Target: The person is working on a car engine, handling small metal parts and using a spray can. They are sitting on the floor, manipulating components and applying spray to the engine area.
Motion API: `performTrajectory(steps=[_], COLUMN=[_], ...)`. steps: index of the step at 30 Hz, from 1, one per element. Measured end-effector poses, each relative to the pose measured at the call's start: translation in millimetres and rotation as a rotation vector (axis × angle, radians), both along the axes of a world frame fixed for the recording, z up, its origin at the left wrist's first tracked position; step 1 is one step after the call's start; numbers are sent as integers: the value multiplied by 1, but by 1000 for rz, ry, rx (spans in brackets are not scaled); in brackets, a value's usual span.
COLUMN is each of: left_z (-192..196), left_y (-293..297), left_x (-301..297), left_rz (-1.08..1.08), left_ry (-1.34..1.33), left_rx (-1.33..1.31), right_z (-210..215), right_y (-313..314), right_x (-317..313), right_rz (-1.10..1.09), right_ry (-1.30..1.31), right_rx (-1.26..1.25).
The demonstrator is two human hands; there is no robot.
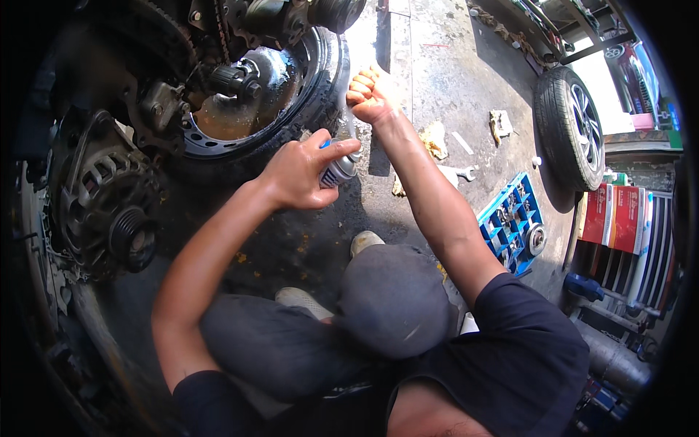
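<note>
My left hand (295, 173) is wrapped around a spray can (339, 172), the forefinger stretched over its top. A faint pale streak of spray runs from the can's nozzle up toward my right hand (374, 97). That hand is held out farther away, its fingers curled in; bright sunlight washes over it, and whatever it may hold is hidden. Beyond both hands lies a tyre on a steel wheel (324, 91), its dished middle wet and brownish. An engine with belt pulleys stands over the wheel at the left, with an alternator (102, 182) on its near side.
Right of my right forearm, a wrench (460, 173) and crumpled yellowish scraps (435, 140) lie on the stained floor. A blue compartment tray (502, 211) holds small metal parts. Farther right are an upright wheel (559, 124) and red boxes (625, 218) on a rack.
</note>
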State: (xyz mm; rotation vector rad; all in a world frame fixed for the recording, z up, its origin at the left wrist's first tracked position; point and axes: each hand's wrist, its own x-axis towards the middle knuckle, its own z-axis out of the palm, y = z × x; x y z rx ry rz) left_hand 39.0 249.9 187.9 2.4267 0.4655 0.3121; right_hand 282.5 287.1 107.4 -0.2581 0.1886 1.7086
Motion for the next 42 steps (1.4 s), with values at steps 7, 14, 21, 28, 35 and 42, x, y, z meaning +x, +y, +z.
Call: performTrajectory(steps=[7,14,21,28,35,42], left_z=[7,-1,7,24,16,11], left_y=[-4,5,5,-13,7,11], left_x=[5,5,15,30,16,2], left_rz=[-14,-8,31,-85,18,59], left_ry=[-121,-141,-231,-204,-156,-43], left_rx=[-59,-80,-186,-78,31,57], right_z=[2,2,8,0,24,30], right_y=[-8,-13,-14,-14,-18,-15], right_x=[-11,-22,-31,-19,-22,-18], right_rz=[94,-75,-63,88,215,205], right_ry=[205,269,67,-34,-466,-386], right_rx=[32,273,410,356,74,-12])
